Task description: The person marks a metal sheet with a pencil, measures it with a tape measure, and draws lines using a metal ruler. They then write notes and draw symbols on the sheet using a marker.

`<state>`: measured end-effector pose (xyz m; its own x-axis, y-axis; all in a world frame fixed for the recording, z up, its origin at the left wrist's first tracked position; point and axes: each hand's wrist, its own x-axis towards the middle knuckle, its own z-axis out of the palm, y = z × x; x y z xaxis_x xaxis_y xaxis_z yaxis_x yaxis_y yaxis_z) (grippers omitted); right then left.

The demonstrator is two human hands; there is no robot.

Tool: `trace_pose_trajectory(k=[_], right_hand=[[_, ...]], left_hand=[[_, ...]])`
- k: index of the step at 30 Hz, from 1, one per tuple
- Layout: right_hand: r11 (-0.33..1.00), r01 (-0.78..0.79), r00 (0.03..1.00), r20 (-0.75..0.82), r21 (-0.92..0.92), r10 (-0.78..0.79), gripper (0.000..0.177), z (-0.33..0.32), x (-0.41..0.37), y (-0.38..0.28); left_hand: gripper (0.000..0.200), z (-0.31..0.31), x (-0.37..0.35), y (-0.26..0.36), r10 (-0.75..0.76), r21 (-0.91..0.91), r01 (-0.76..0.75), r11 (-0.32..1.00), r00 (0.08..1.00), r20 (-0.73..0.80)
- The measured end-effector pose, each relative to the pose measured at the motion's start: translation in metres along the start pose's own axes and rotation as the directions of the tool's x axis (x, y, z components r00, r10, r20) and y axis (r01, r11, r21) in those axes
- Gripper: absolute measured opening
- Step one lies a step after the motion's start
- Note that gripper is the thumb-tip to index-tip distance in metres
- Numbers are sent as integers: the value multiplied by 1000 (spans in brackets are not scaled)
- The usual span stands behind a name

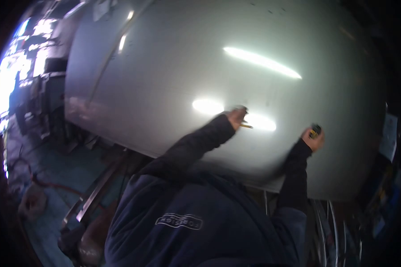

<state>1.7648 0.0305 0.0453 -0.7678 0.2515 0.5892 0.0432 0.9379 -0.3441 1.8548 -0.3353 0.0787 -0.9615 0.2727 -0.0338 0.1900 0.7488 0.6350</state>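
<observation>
A large smooth grey metal sheet (165, 80) lies in front of me, with bright lamp reflections on it. Over the middle of the sheet is my left hand (236, 118), its fingers closed and blurred. A short, thin yellowish stick that looks like a pencil (246, 127) pokes out of it. My right hand (315, 141), farther right and over the same sheet, is wrapped round a black and yellow tape measure (314, 130). No drawn-out blade shows between the two hands.
Long metal bars (100, 187) stand below the sheet's left edge, above a bluish floor (53, 173) with a reddish hose (60, 187). More metal lengths (332, 227) are at lower right. A white paper (389, 135) hangs at the right. Dark machinery (53, 93) stands at left.
</observation>
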Motion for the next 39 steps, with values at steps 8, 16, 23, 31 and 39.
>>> trace_pose_trajectory(k=[8,16,23,31,39], right_hand=[[996,93,995,-48,10,-93,41,4,-1,8],[996,-83,997,-4,-42,83,37,-8,0,-17],[995,-93,996,6,-30,93,40,-9,0,-18],[996,-86,996,17,-19,87,41,-8,1,-17],[998,-67,998,-4,-9,67,39,-10,0,-17]], left_hand=[[42,-2,0,4,75,181,-79,980,997,28],[52,-9,0,3,87,343,-148,928,978,188],[51,-12,-2,7,39,340,-114,933,975,220],[46,-26,-4,25,2,256,-29,966,994,106],[44,-25,-6,28,-27,268,-3,963,994,109]])
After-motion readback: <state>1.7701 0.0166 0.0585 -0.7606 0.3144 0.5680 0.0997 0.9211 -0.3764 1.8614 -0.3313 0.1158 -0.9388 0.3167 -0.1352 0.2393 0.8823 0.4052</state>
